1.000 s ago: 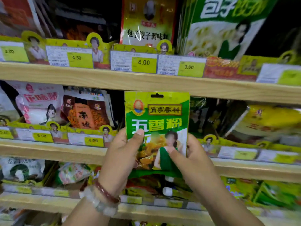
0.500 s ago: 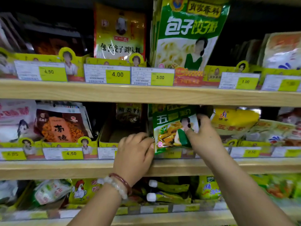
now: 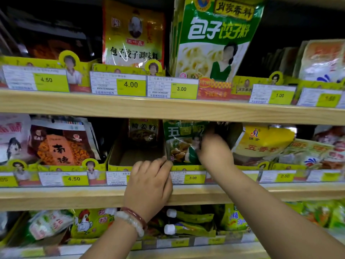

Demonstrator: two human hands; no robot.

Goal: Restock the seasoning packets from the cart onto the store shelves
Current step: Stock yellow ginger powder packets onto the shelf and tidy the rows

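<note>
Hands meet at the middle shelf [image 3: 186, 193]: we pinch the green five-spice packet [image 3: 182, 144] with our right hand [image 3: 214, 152]; left hand [image 3: 149, 184] curls on the tray edge [image 3: 119, 167].

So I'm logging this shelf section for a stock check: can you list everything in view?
green five-spice packet: one, green, middle shelf, going into its slot
cardboard tray: one, brown, left of that packet
orange-brown packets: a stack, middle shelf left
yellow packet: one, middle shelf right
large green bags: a row, top shelf
price tags: several, yellow-green, on the shelf edges
left hand: on the tray's front edge, two bracelets at the wrist
right hand: grips the green packet
</note>
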